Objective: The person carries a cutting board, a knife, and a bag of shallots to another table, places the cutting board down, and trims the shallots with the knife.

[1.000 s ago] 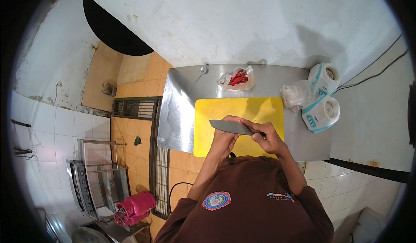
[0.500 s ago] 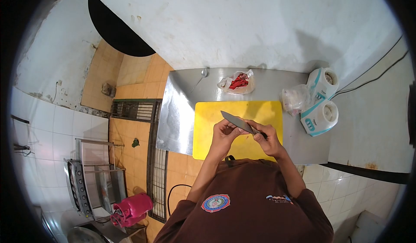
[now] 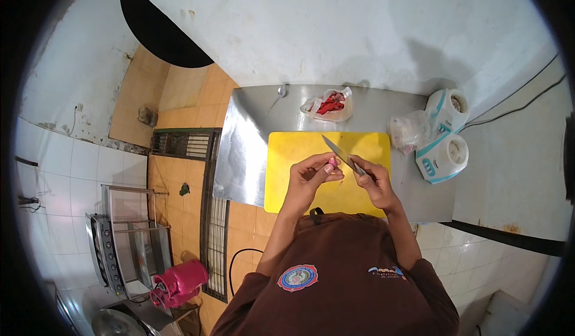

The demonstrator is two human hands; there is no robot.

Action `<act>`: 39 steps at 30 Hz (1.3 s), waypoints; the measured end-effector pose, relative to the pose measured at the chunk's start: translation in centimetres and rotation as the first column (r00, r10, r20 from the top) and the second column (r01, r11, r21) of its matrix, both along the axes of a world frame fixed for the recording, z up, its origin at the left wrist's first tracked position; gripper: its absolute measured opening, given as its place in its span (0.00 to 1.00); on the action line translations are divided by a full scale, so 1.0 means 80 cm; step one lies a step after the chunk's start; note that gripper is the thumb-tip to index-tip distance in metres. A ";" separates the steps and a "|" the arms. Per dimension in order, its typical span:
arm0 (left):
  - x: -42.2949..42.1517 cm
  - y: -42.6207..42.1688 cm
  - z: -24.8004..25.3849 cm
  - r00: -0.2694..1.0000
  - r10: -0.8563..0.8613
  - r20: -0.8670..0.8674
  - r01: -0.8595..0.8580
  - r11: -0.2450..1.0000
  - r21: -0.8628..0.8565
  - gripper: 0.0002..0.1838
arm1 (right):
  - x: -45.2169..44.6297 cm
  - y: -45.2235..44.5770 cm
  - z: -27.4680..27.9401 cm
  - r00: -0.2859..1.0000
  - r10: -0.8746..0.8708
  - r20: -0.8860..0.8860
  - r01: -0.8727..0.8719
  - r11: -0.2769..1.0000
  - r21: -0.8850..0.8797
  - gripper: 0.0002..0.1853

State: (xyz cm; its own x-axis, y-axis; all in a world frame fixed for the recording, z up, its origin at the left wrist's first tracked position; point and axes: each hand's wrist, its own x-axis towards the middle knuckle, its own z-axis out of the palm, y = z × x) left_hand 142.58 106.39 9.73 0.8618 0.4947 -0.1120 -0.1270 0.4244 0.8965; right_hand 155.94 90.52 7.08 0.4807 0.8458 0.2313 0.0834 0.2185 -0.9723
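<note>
Pinched in the fingers of my left hand (image 3: 305,181) is a small pink-purple shallot (image 3: 333,165). My right hand (image 3: 376,185) grips a knife (image 3: 338,149) by its handle, the blade slanting up and left. The blade passes just right of the shallot; whether the two touch I cannot tell. Both hands are above a yellow cutting board (image 3: 284,147), close to its near edge. A few small bits lie on the board below the fingers.
Behind the board sits an open plastic bag of red chilies (image 3: 331,104), with a spoon (image 3: 281,90) to its left. A clear plastic bag (image 3: 407,134) and two white-and-teal blender bases (image 3: 442,161) stand right on the steel table (image 3: 239,174). A pink gas cylinder (image 3: 187,282) is lower left.
The hands have moved apart, and the shallot now shows in my left fingers. The knife has turned more upright, and my left hand no longer covers its blade.
</note>
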 end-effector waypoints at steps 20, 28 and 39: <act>0.010 -0.002 -0.006 0.999 -0.023 -0.041 0.025 0.998 0.054 0.11 | 0.003 -0.008 0.002 0.955 0.142 -0.259 -0.156 0.987 -0.032 0.29; 0.009 -0.003 -0.005 0.998 -0.004 -0.062 0.007 0.999 0.043 0.11 | 0.006 -0.008 -0.006 0.956 0.133 -0.262 -0.146 0.989 -0.031 0.29; 0.008 -0.004 -0.006 0.999 -0.022 -0.030 0.022 0.999 0.026 0.12 | -0.003 -0.004 0.020 0.964 0.124 -0.237 -0.139 0.989 -0.047 0.30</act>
State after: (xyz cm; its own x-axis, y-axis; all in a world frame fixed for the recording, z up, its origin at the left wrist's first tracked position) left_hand 143.20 106.03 9.25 0.8690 0.4788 -0.1249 -0.0909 0.4025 0.9109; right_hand 155.67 90.16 8.66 0.3983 0.9145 0.0706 -0.1722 0.1501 -0.9736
